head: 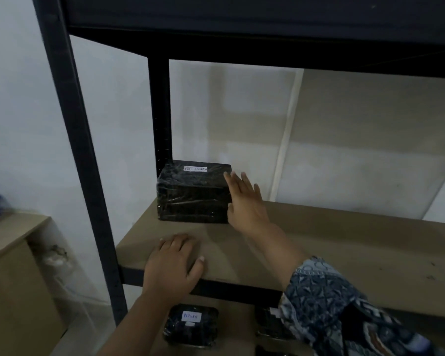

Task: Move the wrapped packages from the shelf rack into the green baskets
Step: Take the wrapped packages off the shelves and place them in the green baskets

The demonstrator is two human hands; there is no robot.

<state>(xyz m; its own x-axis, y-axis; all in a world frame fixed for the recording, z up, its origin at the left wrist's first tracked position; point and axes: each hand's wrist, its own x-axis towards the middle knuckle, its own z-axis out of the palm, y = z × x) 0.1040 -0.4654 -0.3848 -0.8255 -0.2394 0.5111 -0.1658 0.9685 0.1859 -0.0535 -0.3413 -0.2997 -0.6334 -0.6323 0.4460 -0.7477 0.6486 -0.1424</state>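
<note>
On the middle shelf, back left: the wrapped package (193, 194), black under clear film, sits flat on the shelf board (344, 240), tucked close to the rear upright (161, 111). From that corner spot it would have to be drawn out forward and to the right.
Package axis: the long side runs left to right, roughly along the shelf's front edge. The broad face is up, with the white RETURN label (195, 169) on top, its writing readable from the front.
Right hand (244, 201): spread wide, fingers straight, holding nothing. It lies at the package's right end, thumb low by the bottom edge, fingertips by the top corner. It is likely placed to hook that short end and slide the package forward; firm contact cannot be told.
Left hand (172, 263): flat, palm down on the board's front edge, fingers relaxed, gripping nothing. It looks like a brace for the reach inward.
Lower shelf: a second package (192, 322) with a label, and a third package (267, 319) partly behind the patterned sleeve (332, 304).
Green baskets: not in view.
Step in hand: judged as the reach, with the grasp not yet made.
</note>
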